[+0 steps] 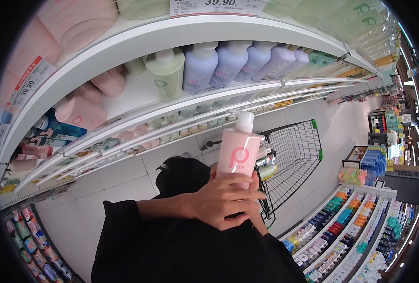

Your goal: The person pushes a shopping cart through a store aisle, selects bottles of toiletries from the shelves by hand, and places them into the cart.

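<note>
The bottle (pixel 239 153) is held up before the black top (pixel 186 245), pump end up and tilted a little, its printed front turned to the wearer, perhaps to be seen well. The left hand (pixel 224 200) lies across its foot, fingers loosely spread rather than curled shut, likely steadying it. The right hand (pixel 213 171) is mostly hidden behind; it seems to be gripping the bottle from the back and bearing the weight, though how all its fingers close I cannot tell.

Just beyond, the cart (pixel 292 162) stands beside the shelf (pixel 120 53), a few goods at its near end; bottle and hands block part of it. On the shelf, lilac bottles (pixel 201 67) and a green bottle (pixel 166 75) stand upright in a row, probably for easy picking. Farther off are racks (pixel 346 226) and another person (pixel 391 137)
</note>
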Available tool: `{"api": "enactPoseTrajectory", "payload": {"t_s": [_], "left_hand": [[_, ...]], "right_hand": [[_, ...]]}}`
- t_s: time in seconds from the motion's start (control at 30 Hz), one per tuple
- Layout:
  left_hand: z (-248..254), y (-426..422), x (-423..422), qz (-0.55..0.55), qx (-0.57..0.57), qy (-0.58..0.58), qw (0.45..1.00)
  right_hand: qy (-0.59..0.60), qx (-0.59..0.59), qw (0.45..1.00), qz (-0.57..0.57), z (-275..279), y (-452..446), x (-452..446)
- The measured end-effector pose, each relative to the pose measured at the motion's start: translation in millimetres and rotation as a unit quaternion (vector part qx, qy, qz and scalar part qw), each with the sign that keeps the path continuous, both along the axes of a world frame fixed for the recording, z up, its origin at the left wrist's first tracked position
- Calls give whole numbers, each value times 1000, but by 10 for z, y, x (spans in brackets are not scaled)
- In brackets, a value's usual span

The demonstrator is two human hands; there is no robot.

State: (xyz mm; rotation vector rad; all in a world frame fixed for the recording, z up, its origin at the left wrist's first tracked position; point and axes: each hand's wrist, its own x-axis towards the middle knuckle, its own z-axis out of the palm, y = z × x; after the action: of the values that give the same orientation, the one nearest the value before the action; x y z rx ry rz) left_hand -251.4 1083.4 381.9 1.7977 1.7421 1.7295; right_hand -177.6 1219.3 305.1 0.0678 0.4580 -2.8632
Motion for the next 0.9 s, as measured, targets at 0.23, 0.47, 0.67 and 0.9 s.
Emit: {"api": "enactPoseTrajectory", "payload": {"t_s": [0.23, 0.47, 0.67, 0.9], "left_hand": [[17, -114, -85, -252, -20, -394, 884], [-355, -118, -112, 34, 3, -521, 853], [-673, 44, -101, -6, -109, -592, 799], [-713, 348, -9, -69, -131, -560, 815]], "right_hand": [[1, 44, 994, -100, 10, -47, -87], [-1, 99, 978, -181, -182, 86, -57], [8, 127, 966, -225, -184, 199, 11], [-67, 127, 957, -251, -389, 361, 312]]}}
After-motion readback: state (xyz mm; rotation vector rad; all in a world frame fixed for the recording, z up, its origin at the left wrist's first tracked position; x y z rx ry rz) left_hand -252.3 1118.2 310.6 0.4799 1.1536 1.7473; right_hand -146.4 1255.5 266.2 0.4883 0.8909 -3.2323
